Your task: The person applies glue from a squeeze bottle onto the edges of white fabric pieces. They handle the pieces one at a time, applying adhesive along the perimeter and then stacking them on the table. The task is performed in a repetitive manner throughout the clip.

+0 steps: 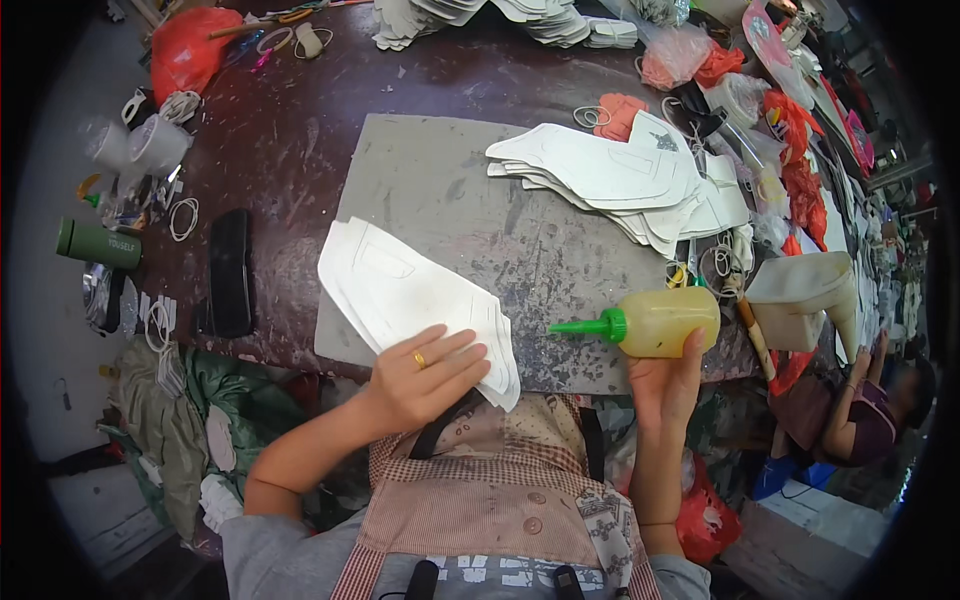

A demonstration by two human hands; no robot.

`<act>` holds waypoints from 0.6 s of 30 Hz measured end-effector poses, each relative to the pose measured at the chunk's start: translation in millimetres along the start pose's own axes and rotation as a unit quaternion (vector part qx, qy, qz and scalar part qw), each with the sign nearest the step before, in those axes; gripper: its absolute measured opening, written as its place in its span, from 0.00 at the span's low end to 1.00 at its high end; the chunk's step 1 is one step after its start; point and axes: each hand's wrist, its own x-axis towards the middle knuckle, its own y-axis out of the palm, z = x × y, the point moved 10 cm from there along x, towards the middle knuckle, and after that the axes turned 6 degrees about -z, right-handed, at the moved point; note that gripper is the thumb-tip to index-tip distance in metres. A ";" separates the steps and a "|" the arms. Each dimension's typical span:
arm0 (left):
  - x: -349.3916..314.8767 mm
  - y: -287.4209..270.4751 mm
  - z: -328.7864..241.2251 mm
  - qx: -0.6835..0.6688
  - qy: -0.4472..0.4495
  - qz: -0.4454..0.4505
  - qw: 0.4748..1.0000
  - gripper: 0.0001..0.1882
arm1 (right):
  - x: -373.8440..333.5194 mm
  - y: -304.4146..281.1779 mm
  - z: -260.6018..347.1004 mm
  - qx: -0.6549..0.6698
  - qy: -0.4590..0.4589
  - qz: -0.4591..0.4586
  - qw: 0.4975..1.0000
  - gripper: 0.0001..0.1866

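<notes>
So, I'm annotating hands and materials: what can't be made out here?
All in the head view:
Right hand, most fingers: hidden behind the yellow bottle.
White pieces, near edge: partly covered by the left hand.
Far white stack: cut off by the upper edge.
Co-worker's hands: too small and blurred.

A: Classification of the premises?

B: A workshop, used for hand work on flat cut parts.

A: Grounds?

B: The dark red tabletop is scuffed and spattered. It carries a grey work board with dark, worn patches. Stacks of white shaped pieces, with outlines drawn on them, lie on the board; a further white pile occupies the far edge.

A: Equipment and dress?

B: One green-nozzled squeeze bottle with yellowish contents; one checked apron, worn.

A: Other indications?

B: Plastic bags about the edges, and a second person at right. Material of the pieces: undetermined.
</notes>
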 end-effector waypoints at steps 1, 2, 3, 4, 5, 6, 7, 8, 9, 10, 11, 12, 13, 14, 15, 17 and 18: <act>-2.8 -0.9 -3.8 0.008 -0.004 -0.011 1.000 0.16 | -0.6 0.9 -1.3 0.004 0.004 0.006 1.000 0.33; -2.6 -2.2 -4.3 0.010 0.001 -0.016 1.000 0.16 | -1.0 1.8 -2.6 0.009 0.008 0.012 1.000 0.34; -2.3 -1.4 -4.1 -0.005 -0.002 -0.007 1.000 0.16 | -1.0 3.6 -3.9 0.013 0.012 0.021 1.000 0.34; -2.0 -0.6 -4.1 -0.020 -0.006 0.002 1.000 0.16 | -1.1 5.6 -4.0 -0.009 0.009 0.038 0.999 0.35; -1.7 0.1 -3.9 -0.035 -0.009 0.011 0.999 0.16 | -1.0 5.9 -3.2 -0.031 0.006 0.056 0.998 0.36; -2.5 -1.1 -1.6 -0.039 -0.013 0.015 0.999 0.16 | -1.0 6.9 -2.1 -0.051 0.002 0.072 0.996 0.36; -3.8 -3.1 2.1 -0.043 -0.016 0.019 0.999 0.16 | 0.4 6.9 5.0 -0.101 -0.023 0.070 0.992 0.38; -3.7 -4.4 5.2 -0.047 -0.019 0.024 0.998 0.17 | 2.4 10.0 15.4 -0.151 -0.048 0.067 0.985 0.40; -1.0 -4.6 6.8 -0.040 -0.020 0.033 0.998 0.17 | 3.8 14.2 25.7 -0.200 -0.071 0.064 0.975 0.42; 3.3 -4.4 8.7 -0.033 -0.022 0.042 0.998 0.18 | 4.2 20.7 43.3 -0.200 -0.119 0.062 0.971 0.43; 5.3 -2.9 9.4 -0.026 -0.024 0.051 0.998 0.19 | 4.3 27.4 61.6 -0.199 -0.166 0.060 0.964 0.44; 7.7 -0.8 8.5 -0.024 -0.023 0.052 0.998 0.18 | 4.0 29.4 81.0 -0.200 -0.216 0.057 0.954 0.44; 9.9 1.2 7.3 -0.023 -0.023 0.053 0.998 0.18 | 2.3 37.5 95.5 -0.132 -0.246 0.137 0.950 0.38; 10.8 1.9 6.9 -0.021 -0.024 0.053 0.998 0.18 | 0.0 41.3 99.3 -0.102 -0.271 0.158 0.944 0.37; 10.7 4.0 6.7 -0.018 -0.027 0.056 0.998 0.18 | -2.9 50.7 100.7 -0.073 -0.297 0.179 0.935 0.36; 10.4 6.7 6.4 -0.011 -0.037 0.061 0.997 0.17 | 9.7 61.5 71.3 -0.219 -0.246 0.182 0.926 0.34; 9.6 9.0 6.3 -0.006 -0.036 0.061 0.997 0.17 | 19.0 63.4 54.1 -0.234 -0.211 0.161 0.935 0.33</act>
